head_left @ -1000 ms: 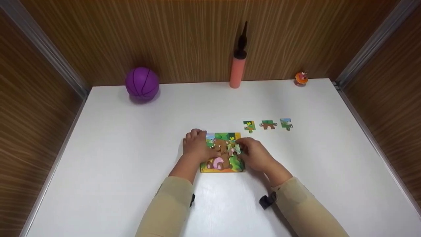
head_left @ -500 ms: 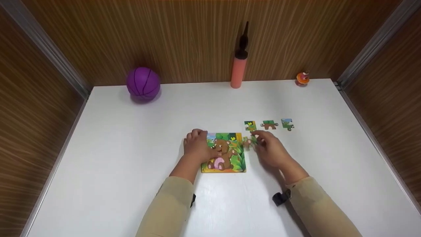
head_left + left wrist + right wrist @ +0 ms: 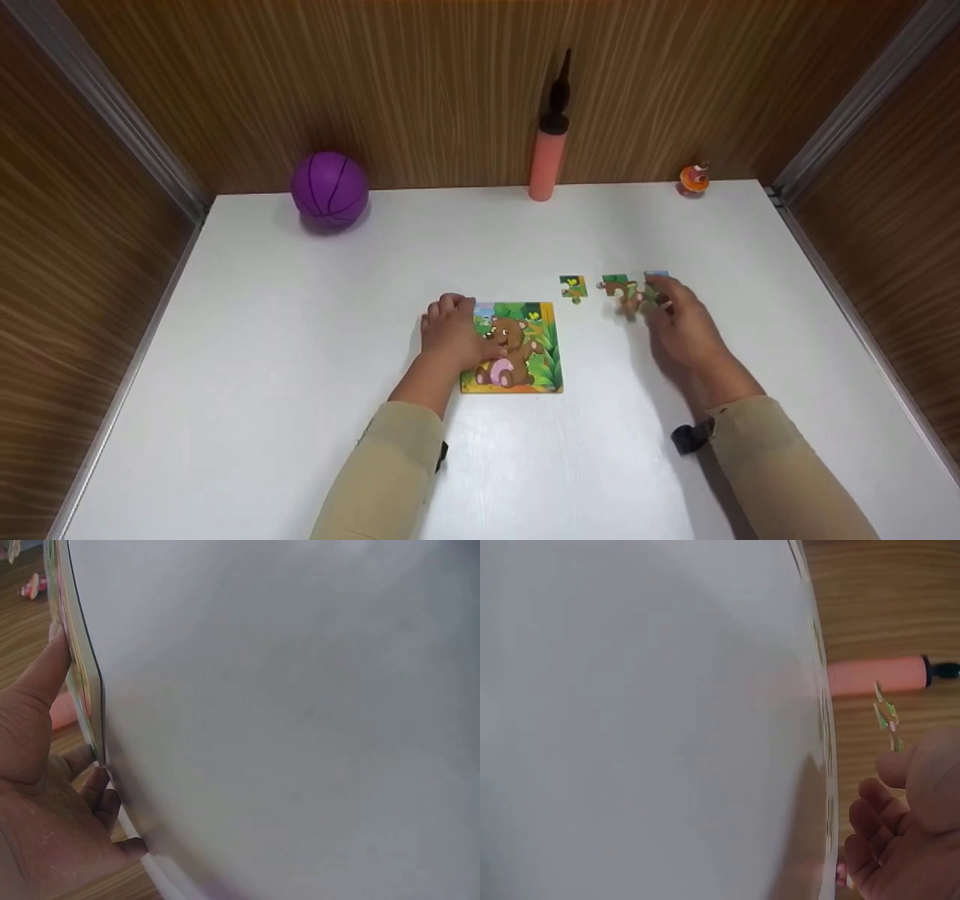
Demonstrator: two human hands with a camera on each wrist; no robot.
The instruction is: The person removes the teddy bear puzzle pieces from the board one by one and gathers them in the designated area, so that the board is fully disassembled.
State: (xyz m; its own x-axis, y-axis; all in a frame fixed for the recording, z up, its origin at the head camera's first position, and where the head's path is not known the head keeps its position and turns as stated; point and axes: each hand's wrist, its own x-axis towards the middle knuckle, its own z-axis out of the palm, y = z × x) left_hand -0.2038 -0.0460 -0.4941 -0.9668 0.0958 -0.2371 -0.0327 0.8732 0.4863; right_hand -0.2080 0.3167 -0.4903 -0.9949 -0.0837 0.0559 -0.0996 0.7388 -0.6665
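Square, colourful bear jigsaw (image 3: 521, 356) lay on the white table (image 3: 300, 360), between its side edges. With the hands apart, the left hand (image 3: 452, 336) gripped it, thumb across its face; the right hand (image 3: 688, 326) pinched a blurred piece (image 3: 631, 302), brown and green as far as could be told, by three flat picture pieces (image 3: 574, 285). Along the back edge stood a purple ball (image 3: 330, 189), a salmon-pink, black-topped pump (image 3: 548, 161) and an orange-and-pink toy (image 3: 694, 181).
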